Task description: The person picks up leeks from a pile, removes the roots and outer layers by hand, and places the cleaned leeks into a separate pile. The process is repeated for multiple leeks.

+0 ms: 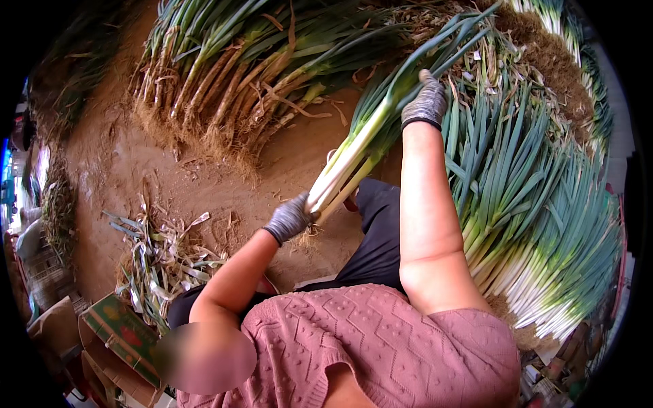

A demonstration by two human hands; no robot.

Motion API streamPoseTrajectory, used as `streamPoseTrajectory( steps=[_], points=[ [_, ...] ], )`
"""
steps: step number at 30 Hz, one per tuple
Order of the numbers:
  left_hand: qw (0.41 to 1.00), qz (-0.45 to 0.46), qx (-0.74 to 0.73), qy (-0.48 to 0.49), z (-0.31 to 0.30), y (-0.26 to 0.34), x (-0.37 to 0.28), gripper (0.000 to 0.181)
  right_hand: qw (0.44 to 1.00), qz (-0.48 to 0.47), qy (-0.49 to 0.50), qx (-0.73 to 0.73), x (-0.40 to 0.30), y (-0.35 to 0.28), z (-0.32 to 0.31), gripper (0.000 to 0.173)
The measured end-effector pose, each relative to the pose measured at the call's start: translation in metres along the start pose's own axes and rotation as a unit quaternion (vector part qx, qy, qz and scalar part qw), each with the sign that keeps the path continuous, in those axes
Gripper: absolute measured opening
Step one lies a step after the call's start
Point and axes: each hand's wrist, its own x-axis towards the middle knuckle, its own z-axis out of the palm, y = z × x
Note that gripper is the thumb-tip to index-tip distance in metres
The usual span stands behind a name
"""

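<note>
A small bunch of long green onions [352, 145] lies slantwise in front of me, its white stalks low and its green leaves high. My left hand [292, 218], in a grey knit glove, grips the white stalks near the root end. Roots hang below its fingers. At the leaf end, my right hand [426, 102], gloved alike, holds the green leaves with its thumb up; the leaves partly hide its fingers. Close by on the right is a large pile of cleaned green onions [510, 214] with pale, bare stalks.
Unpeeled green onions [219, 86] with brown, dry skins and roots lie on the dirt floor [122, 168] ahead. Stripped skins and leaves [158, 260] are heaped at lower left, near a printed cardboard box [122, 336]. More trimmings [541, 66] lie at upper right.
</note>
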Motion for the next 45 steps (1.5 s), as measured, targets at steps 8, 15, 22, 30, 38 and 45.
streamPoseTrajectory(
  steps=[8,15,22,30,38,45],
  points=[
    [0.994,-0.095,0.011,-0.057,0.094,-0.033,0.023,0.054,0.982,-0.128,-0.139,-0.012,-0.088,-0.019,0.025,0.062],
    [0.98,-0.011,0.159,-0.123,0.057,-0.025,0.016,0.041,0.98,-0.097,-0.172,-0.038,-0.111,-0.019,0.028,0.057],
    [0.998,0.019,0.052,0.02,0.005,-0.042,0.06,0.048,0.922,0.082,-0.376,-0.038,-0.085,-0.006,0.004,0.034],
    [0.945,-0.019,-0.29,-0.152,0.055,-0.137,0.17,0.103,0.763,0.199,-0.303,-0.535,0.03,0.134,-0.171,0.038],
    [0.863,-0.014,-0.438,-0.254,0.057,-0.067,0.166,0.078,0.857,0.276,-0.372,-0.226,0.035,0.202,-0.167,0.054],
    [0.956,-0.081,-0.266,-0.094,-0.08,0.093,0.095,0.055,0.904,0.367,-0.207,0.077,0.002,0.163,-0.097,0.04]
  ],
)
